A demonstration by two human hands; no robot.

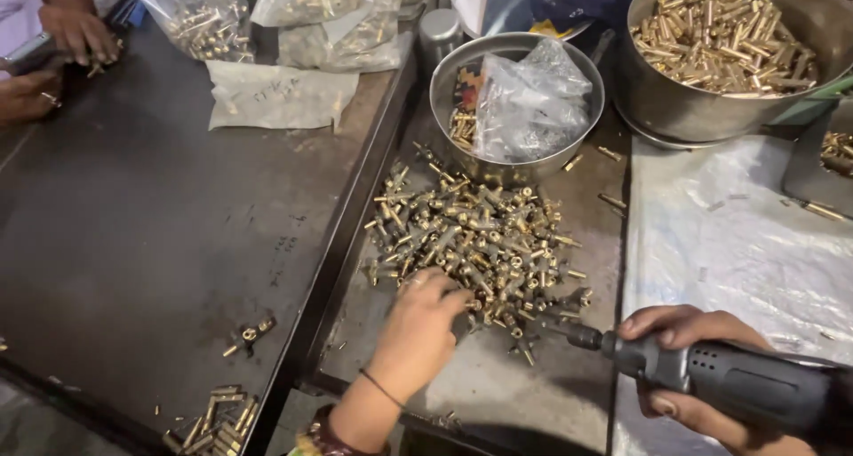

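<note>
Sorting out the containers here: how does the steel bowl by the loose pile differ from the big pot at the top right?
The bowl is smaller and shallower; the pot is wider and deeper. The bowl holds crumpled clear plastic bags with only a few brass parts at one side; the pot is heaped with brass parts and has no bag. The bowl sits against the loose pile; the pot sits farther back. Both are round, of bare grey metal.

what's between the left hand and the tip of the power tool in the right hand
In the head view, the near edge of the pile of brass parts on the metal tray lies between the left hand and the power tool.
</note>
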